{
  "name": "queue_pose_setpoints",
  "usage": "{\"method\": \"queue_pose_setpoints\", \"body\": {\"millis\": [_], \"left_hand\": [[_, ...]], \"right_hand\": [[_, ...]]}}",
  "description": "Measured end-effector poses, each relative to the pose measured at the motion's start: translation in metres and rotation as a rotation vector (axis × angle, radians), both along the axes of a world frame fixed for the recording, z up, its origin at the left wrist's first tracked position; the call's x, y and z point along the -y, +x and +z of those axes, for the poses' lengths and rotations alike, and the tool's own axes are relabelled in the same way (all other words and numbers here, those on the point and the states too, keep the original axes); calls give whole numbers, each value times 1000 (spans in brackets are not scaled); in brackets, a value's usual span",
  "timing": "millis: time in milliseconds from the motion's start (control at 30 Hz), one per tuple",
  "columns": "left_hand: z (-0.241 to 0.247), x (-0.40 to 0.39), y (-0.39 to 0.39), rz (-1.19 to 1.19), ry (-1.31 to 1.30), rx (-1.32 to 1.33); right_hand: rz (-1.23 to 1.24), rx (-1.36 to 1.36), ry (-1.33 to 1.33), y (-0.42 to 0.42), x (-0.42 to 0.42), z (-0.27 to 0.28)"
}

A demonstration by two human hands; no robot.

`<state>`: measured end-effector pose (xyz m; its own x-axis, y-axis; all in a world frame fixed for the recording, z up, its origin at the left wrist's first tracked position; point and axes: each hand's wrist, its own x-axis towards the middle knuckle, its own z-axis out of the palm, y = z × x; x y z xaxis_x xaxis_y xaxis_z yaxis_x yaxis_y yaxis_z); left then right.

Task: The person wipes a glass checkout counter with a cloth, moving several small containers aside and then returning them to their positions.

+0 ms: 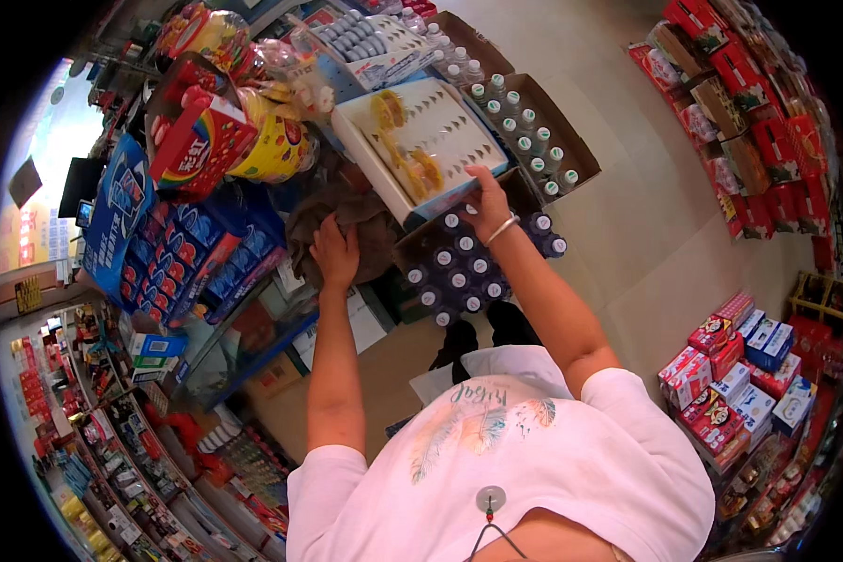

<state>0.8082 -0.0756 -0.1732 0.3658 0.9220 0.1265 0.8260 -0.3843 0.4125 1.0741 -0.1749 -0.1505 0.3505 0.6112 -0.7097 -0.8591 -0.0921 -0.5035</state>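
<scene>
My right hand (488, 207) grips the near right corner of a shallow display box (456, 133), its thumb over the rim. The box is tilted and holds several yellow packs (421, 175) along its left side; rows of small slots mark its pale insert. To the left, my left hand (337, 249) presses on a crumpled brown cloth (376, 242) over the glass counter; whether its fingers grip the cloth cannot be told. Beneath the display box stands a carton of dark bottles with white caps (458, 279).
Left of the cloth lie blue snack packs (183, 246), a red candy box (207, 144) and a yellow candy tub (281, 137). Cartons of clear bottles (527, 133) stand beyond the display box. Stacked milk cartons (737, 379) and red boxes (759, 126) line the right side.
</scene>
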Motion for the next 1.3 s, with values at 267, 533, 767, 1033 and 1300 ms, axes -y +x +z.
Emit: {"method": "queue_pose_setpoints", "body": {"millis": [267, 533, 767, 1033, 1300], "left_hand": [[7, -4, 6, -15, 107, -84], [9, -22, 24, -279, -33, -54], [10, -37, 125, -365, 39, -119], [0, -49, 210, -396, 109, 5], [18, -18, 163, -761, 81, 185]], "right_hand": [[-171, -14, 481, 20, 46, 7], [-319, 128, 325, 68, 179, 29], [-500, 173, 301, 57, 263, 27], [-539, 141, 289, 36, 288, 38], [-364, 133, 317, 21, 258, 39]]}}
